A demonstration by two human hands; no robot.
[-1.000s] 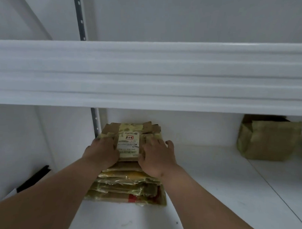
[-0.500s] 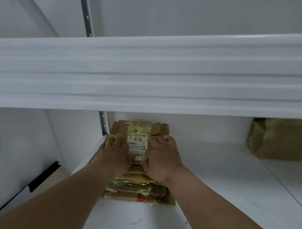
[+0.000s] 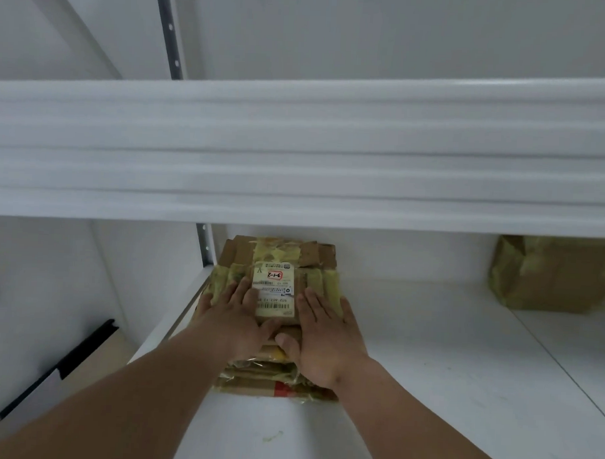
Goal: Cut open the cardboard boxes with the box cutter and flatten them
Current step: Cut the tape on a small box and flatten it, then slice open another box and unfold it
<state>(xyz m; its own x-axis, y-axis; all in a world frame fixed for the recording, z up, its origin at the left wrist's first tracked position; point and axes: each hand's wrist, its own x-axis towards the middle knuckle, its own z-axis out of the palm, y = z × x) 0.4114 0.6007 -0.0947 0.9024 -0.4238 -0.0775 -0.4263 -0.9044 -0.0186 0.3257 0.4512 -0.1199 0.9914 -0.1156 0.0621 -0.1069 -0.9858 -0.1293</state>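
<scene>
Now both hands lie flat on a stack [image 3: 271,386] of flattened boxes on a white shelf [image 3: 426,388]. The left hand [image 3: 234,316] rests palm-down on the stack's top at about 9 o'clock from the label [image 3: 274,290], fingers straight and spread, reaching toward 12 o'clock. The right hand [image 3: 328,340] lies palm-down at about 3 o'clock from the label, fingers straight, its thumb pointing to 9 o'clock across the near edge of the top piece. Neither hand grips anything; both press on cardboard.

The stack sits at the shelf's left end, close to the back wall, its far edge toward 12 o'clock. Yellowish tape crosses the top piece. The label's print is too small to read apart from a red-ringed handwritten mark. Both forearms cover the stack's near middle, so only slivers of the lower layers show, one with a red patch. At 3 o'clock, well apart, another box [image 3: 553,276] stands, taped, its top cut off by the upper shelf [image 3: 297,153]. No cutter can be made out.
</scene>
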